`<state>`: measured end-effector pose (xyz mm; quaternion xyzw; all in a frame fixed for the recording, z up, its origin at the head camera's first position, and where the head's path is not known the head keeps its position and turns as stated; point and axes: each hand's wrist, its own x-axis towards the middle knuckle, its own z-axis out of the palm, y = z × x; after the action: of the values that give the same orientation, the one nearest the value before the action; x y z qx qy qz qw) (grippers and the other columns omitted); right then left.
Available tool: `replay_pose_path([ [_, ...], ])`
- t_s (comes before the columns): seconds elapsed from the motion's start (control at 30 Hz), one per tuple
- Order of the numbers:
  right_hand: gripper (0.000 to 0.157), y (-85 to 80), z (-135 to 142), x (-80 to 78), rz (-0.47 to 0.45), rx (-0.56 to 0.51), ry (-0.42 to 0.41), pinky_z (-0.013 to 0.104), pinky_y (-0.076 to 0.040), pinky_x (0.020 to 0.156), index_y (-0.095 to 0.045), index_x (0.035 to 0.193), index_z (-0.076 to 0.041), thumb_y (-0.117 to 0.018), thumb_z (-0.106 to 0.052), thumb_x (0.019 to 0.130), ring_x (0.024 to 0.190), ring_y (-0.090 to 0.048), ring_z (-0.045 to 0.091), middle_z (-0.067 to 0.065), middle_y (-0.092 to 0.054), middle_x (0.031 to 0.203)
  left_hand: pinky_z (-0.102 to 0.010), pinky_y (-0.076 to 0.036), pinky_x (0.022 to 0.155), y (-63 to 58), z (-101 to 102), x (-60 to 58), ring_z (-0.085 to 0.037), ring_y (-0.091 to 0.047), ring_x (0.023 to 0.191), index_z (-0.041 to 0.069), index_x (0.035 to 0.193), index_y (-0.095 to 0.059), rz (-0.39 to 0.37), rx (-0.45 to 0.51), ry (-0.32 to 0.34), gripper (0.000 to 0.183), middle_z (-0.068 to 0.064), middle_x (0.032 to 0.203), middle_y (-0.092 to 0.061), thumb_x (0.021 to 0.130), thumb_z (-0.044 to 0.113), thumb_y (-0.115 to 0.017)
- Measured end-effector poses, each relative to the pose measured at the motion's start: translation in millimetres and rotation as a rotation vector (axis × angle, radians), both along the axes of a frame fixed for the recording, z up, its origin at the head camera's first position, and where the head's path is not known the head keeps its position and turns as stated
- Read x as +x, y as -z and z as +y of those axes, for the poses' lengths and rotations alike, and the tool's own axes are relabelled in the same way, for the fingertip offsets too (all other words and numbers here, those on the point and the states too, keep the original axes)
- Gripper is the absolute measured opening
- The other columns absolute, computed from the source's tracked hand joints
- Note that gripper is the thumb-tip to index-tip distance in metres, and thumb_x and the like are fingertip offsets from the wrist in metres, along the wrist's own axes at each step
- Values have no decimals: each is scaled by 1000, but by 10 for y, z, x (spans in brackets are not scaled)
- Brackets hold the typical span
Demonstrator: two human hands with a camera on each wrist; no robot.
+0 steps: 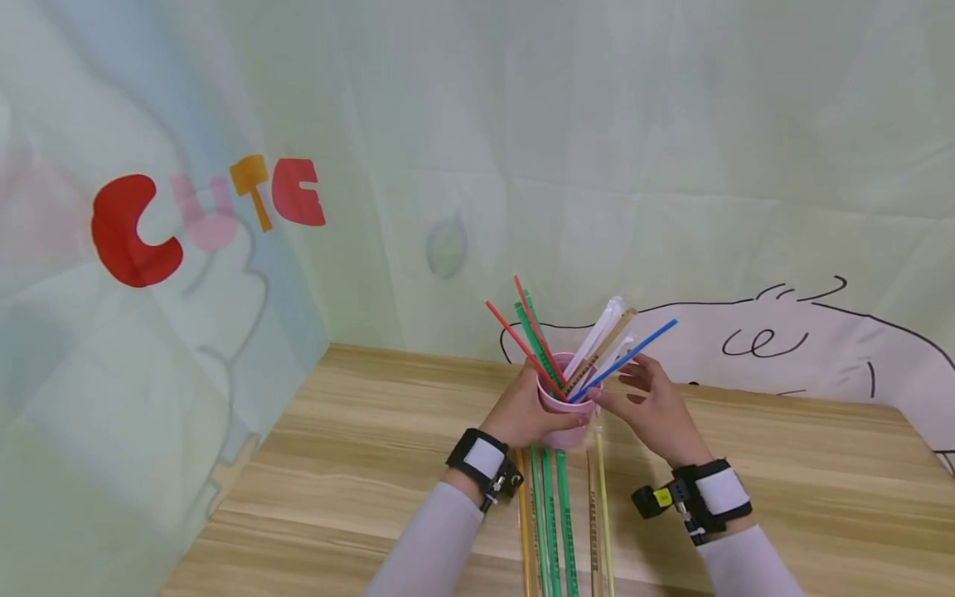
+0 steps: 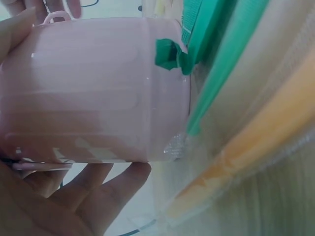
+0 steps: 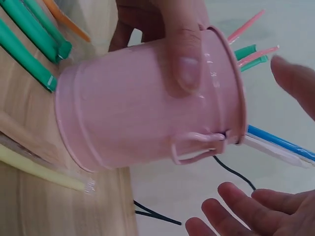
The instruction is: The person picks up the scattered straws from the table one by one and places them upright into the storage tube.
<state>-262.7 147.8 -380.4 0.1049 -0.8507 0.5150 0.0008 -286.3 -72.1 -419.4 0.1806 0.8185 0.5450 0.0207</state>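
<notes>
A small pink metal bucket [image 1: 564, 427] with a little side handle [image 3: 197, 147] stands at the far part of the table. In it several straws lean apart: red, green, white-wrapped, a brown one [image 1: 608, 342] and a blue one [image 1: 647, 340]. My left hand [image 1: 518, 410] grips the bucket from the left, thumb across its near side. At the bucket's right my right hand [image 1: 656, 410] has its thumb and fingers spread, the thumb close to the rim and the blue straw. In the right wrist view nothing is pinched between those fingers.
Several wrapped straws lie lengthwise on the wooden table [image 1: 358, 464] in front of the bucket: an orange one [image 1: 525, 531], green ones [image 1: 567, 522], a brown one and a yellow one [image 1: 605, 514]. A printed cloth backdrop [image 1: 477, 166] rises behind and at the left.
</notes>
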Motion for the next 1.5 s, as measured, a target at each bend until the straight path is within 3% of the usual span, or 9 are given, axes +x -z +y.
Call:
replay_pose_path([
  [0.17, 96, 157, -90, -26, -4, 4, -77, 69, -33, 117, -26, 159, -5, -81, -39, 89, 148, -35, 45, 23, -37, 161, -40, -45, 115, 6, -14, -8, -13, -56, 132, 28, 154, -39, 1, 2, 4, 94, 4, 144, -58, 77, 29, -94],
  [0.37, 96, 336, -261, -105, -17, -100, -135, 70, -29, 119, -28, 159, -17, -86, -35, 84, 148, -37, 36, 13, -42, 158, -40, -45, 115, 3, -30, -7, -16, -55, 134, 25, 153, -36, -10, -12, -17, 94, 0, 146, -57, 78, 27, -93],
  [0.43, 94, 379, -312, -129, 1, -144, -152, 64, -34, 119, -32, 157, -19, -88, -29, 82, 145, -42, 33, 10, -45, 154, -40, -45, 115, 5, -33, -7, -18, -55, 135, 23, 153, -36, -14, -24, -24, 93, -3, 147, -56, 79, 21, -92],
  [0.6, 88, 441, -395, -181, 81, -205, -178, 34, -47, 111, -43, 153, -22, -92, -22, 79, 134, -54, 21, 0, -56, 147, -39, -44, 116, 25, -26, -16, -19, -55, 136, 21, 154, -34, -7, -56, -23, 93, -6, 148, -56, 80, 18, -90],
  [0.67, 87, 456, -418, -196, 98, -209, -171, 30, -48, 109, -45, 152, -22, -92, -23, 79, 132, -56, 18, -2, -58, 144, -39, -44, 116, 31, -26, -21, -17, -55, 135, 22, 154, -34, -1, -59, -16, 92, -5, 148, -56, 81, 21, -90],
  [0.83, 83, 473, -457, -204, 94, -201, -133, 44, -47, 112, -45, 150, -24, -91, -27, 81, 131, -58, 20, -1, -60, 142, -36, -42, 117, 48, -25, -54, -13, -54, 134, 27, 151, -38, 12, -29, 22, 91, 2, 147, -56, 78, 22, -92],
  [1.27, 79, 478, -487, -212, 98, -199, -138, 49, -46, 113, -46, 149, -23, -88, -30, 84, 131, -58, 21, 0, -61, 141, -34, -45, 114, 13, -34, -80, -8, -55, 130, 33, 149, -44, 50, -29, 53, 89, 10, 143, -56, 76, 21, -93],
  [1.4, 79, 498, -481, -215, 92, -211, -140, 49, -46, 112, -46, 149, -24, -89, -30, 83, 131, -58, 21, -1, -61, 140, -35, -45, 114, -6, -85, -71, -10, -56, 130, 31, 146, -49, 71, -63, 61, 82, 7, 143, -57, 76, 26, -93],
  [1.5, 79, 507, -470, -215, 83, -208, -145, 49, -47, 112, -45, 149, -25, -89, -30, 83, 131, -58, 21, -2, -60, 141, -42, -44, 116, -37, -150, -9, -16, -54, 135, 24, 149, -47, 54, -140, 18, 88, 0, 147, -55, 75, 31, -93],
])
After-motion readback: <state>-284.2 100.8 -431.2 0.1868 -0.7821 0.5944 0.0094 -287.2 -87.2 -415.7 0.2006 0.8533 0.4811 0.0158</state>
